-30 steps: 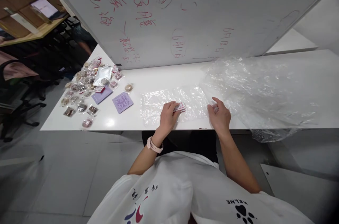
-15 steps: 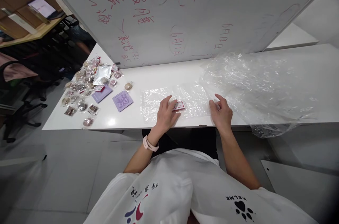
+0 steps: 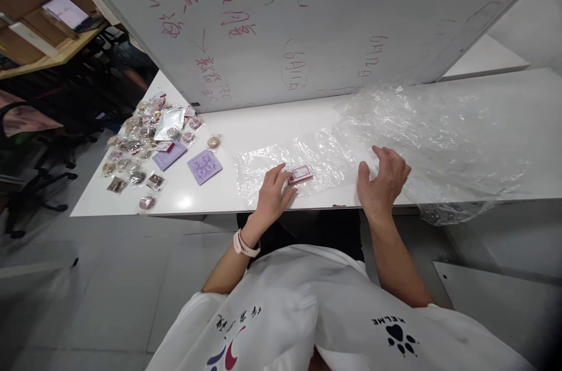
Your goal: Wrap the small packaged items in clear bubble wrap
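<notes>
A small white packet with a red border (image 3: 302, 173) lies on a flat strip of clear bubble wrap (image 3: 263, 163). My left hand (image 3: 273, 192), a pale pink band on its wrist, rests at the packet's left end. Its fingers are spread and the fingertips touch or nearly touch the packet. To the right, my right hand (image 3: 384, 181) is held over the wrap with thumb and fingers apart and nothing seen between them. The strip runs on into a large loose heap of bubble wrap (image 3: 439, 143) at the right.
Left on the white table (image 3: 246, 125) is a pile of small wrapped pieces (image 3: 136, 140) with a silver pouch (image 3: 170, 124) on it. Two purple square packets (image 3: 204, 167) lie beside them. A whiteboard (image 3: 333, 26) with red writing stands along the back. Wrap hangs over the front edge.
My right hand has moved right and its fingers have opened wider. More of the red-bordered packet shows beside my left hand, which has barely shifted.
</notes>
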Demonstrator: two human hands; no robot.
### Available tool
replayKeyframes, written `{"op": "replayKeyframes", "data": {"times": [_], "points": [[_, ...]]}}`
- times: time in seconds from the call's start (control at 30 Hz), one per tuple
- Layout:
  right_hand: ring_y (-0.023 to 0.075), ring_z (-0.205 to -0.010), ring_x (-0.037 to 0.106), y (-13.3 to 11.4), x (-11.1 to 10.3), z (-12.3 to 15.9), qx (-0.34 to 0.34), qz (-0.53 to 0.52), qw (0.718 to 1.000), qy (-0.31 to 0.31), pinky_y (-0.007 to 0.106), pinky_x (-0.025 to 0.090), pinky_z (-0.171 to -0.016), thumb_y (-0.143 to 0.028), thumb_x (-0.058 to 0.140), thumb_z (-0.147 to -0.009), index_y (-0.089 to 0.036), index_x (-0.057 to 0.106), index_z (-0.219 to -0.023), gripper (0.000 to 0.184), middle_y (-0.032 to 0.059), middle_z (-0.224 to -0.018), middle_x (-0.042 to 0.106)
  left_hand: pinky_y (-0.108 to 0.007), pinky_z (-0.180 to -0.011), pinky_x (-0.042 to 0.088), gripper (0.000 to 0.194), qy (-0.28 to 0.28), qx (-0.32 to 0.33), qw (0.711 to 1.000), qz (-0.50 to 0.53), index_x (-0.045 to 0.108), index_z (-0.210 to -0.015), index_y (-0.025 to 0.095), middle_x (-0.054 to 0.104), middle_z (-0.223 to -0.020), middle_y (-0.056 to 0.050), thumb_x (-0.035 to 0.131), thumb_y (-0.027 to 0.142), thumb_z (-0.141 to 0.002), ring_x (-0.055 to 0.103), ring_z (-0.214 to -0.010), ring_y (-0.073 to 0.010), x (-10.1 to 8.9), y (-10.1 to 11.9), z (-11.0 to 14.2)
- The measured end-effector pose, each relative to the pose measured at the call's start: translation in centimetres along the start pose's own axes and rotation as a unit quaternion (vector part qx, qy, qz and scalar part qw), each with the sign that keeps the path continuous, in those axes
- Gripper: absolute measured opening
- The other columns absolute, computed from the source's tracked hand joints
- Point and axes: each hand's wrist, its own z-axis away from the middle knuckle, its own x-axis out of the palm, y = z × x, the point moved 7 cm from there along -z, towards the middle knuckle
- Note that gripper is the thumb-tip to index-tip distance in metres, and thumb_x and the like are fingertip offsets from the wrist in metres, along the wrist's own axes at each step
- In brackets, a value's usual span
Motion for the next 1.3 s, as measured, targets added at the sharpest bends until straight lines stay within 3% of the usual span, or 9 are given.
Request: {"op": "replayKeyframes", "data": {"times": [0.07, 0.17, 0.3, 0.43, 0.57, 0.7, 0.93, 1.13, 1.3], "points": [[0.0311, -0.125, 0.052, -3.0, 0.7, 0.3, -0.127, 0.023, 0.991, -0.040, 0.054, 0.042, -0.105, -0.037, 0.053, -0.095, -0.023, 0.064, -0.127, 0.037, 0.0131, -0.132, 0.061, -0.045, -0.095, 0.053, 0.041, -0.047, -0.016, 0.999, 0.009, 0.050, -0.127, 0.021, 0.058, -0.132, -0.014, 0.067, 0.024, -0.090, 0.055, -0.121, -0.0286, 0.7, -1.3, -1.3], [0.0272, -0.123, 0.054, -6.2, 4.9, 1.4, -0.247, -0.016, 0.936, -0.252, 0.047, 0.044, -0.105, -0.039, 0.053, -0.097, -0.026, 0.058, -0.136, 0.041, 0.0085, -0.129, 0.064, -0.041, -0.083, 0.055, 0.040, -0.094, -0.015, 0.995, 0.009, 0.052, -0.124, 0.021, 0.067, -0.113, -0.010, 0.069, 0.024, -0.089, 0.059, -0.105, -0.0270, 1.5, -2.4, -2.6], [0.0272, -0.119, 0.057, -6.7, 10.1, 2.2, -0.298, -0.043, 0.860, -0.412, 0.046, 0.046, -0.101, -0.047, 0.055, -0.096, -0.027, 0.053, -0.144, 0.051, 0.0069, -0.132, 0.064, -0.043, -0.090, 0.054, 0.038, -0.032, 0.001, 0.999, -0.006, 0.050, -0.127, 0.020, 0.061, -0.125, -0.013, 0.064, 0.024, -0.092, 0.056, -0.114, -0.0275, 0.6, -1.5, -1.9], [0.0264, -0.114, 0.058, -5.9, 12.1, 1.5, -0.328, -0.068, 0.841, -0.425, 0.045, 0.046, -0.100, -0.047, 0.048, -0.100, -0.026, 0.062, -0.136, 0.044, 0.0085, -0.127, 0.067, -0.047, -0.099, 0.050, 0.033, 0.011, 0.050, 0.997, -0.060, 0.050, -0.125, 0.020, 0.056, -0.131, -0.015, 0.060, 0.022, -0.094, 0.053, -0.123, -0.0291, -0.1, 1.3, 0.6], [0.0263, -0.114, 0.056, -5.3, 12.6, 0.9, -0.332, -0.086, 0.839, -0.423, 0.045, 0.046, -0.100, -0.047, 0.051, -0.099, -0.026, 0.063, -0.136, 0.044, 0.0090, -0.126, 0.066, -0.039, -0.083, 0.055, 0.018, -0.116, 0.103, 0.983, -0.100, 0.054, -0.110, 0.021, 0.065, -0.109, -0.010, 0.050, 0.011, -0.095, 0.063, -0.100, -0.0244, 1.0, 2.6, 1.4], [0.0258, -0.115, 0.054, -5.3, 12.6, 0.9, -0.327, -0.096, 0.840, -0.423, 0.045, 0.044, -0.101, -0.044, 0.052, -0.099, -0.027, 0.061, -0.138, 0.043, 0.0086, -0.126, 0.065, -0.041, -0.081, 0.055, 0.034, -0.199, 0.127, 0.960, -0.151, 0.054, -0.109, 0.018, 0.066, -0.109, -0.013, 0.044, -0.004, -0.085, 0.065, -0.099, -0.0265, 1.3, 2.5, 0.1], [0.0246, -0.106, 0.055, -5.9, 12.3, 1.1, -0.335, -0.105, 0.834, -0.426, 0.045, 0.045, -0.096, -0.039, 0.050, -0.100, -0.025, 0.062, -0.135, 0.040, 0.0099, -0.118, 0.065, -0.057, -0.111, 0.044, 0.020, -0.047, 0.082, 0.991, -0.094, 0.054, -0.100, 0.019, 0.051, -0.143, -0.018, 0.047, 0.002, -0.091, 0.043, -0.141, -0.0312, 2.4, 2.3, -2.2], [0.0245, -0.102, 0.057, -6.9, 10.8, 2.4, -0.351, -0.097, 0.815, -0.450, 0.045, 0.046, -0.093, -0.039, 0.047, -0.101, -0.025, 0.057, -0.140, 0.043, 0.0105, -0.117, 0.066, -0.044, -0.089, 0.058, 0.012, -0.071, 0.012, 0.997, -0.022, 0.052, -0.093, 0.019, 0.057, -0.139, -0.014, 0.043, 0.012, -0.097, 0.058, -0.123, -0.0260, 1.6, 0.4, -1.4], [0.0258, -0.109, 0.056, -7.3, 9.1, 4.0, -0.341, -0.098, 0.804, -0.478, 0.046, 0.047, -0.095, -0.042, 0.043, -0.102, -0.025, 0.054, -0.145, 0.047, 0.0104, -0.127, 0.065, -0.051, -0.102, 0.051, 0.012, -0.117, 0.052, 0.992, 0.014, 0.051, -0.086, 0.020, 0.064, -0.129, -0.014, 0.048, 0.017, -0.098, 0.052, -0.132, -0.0283, -0.2, 1.3, -0.7]]}}
